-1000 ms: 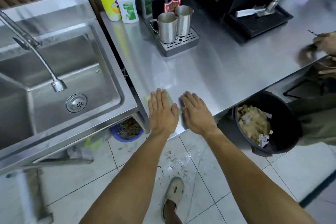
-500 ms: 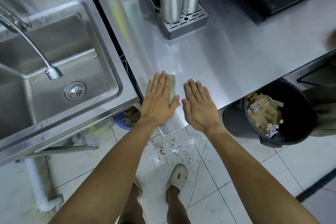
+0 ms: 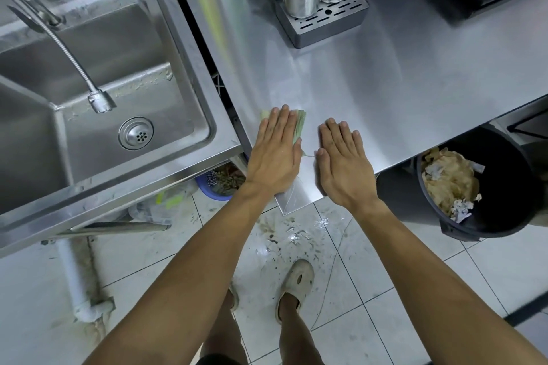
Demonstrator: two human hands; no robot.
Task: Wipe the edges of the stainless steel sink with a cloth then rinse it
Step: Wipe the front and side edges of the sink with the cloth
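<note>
Both hands flat on the desk (image 3: 400,77), cloth under the left.

Largest to smallest: the desk, then the sink (image 3: 204,115) just left of it, its faucet (image 3: 99,101) hanging over the drain (image 3: 135,133). A black bin (image 3: 510,187) of waste stands under the desk's right edge. Left hand (image 3: 275,154), fingers straight and together, presses the green cloth (image 3: 299,124) at the desk's near left corner; no grip. Right hand (image 3: 344,163) lies flat beside it, bare.

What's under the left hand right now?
A pale green cloth lies flat on the steel counter under the left hand. Only its far edge and right side show past the fingers; the rest is covered by the palm.
</note>
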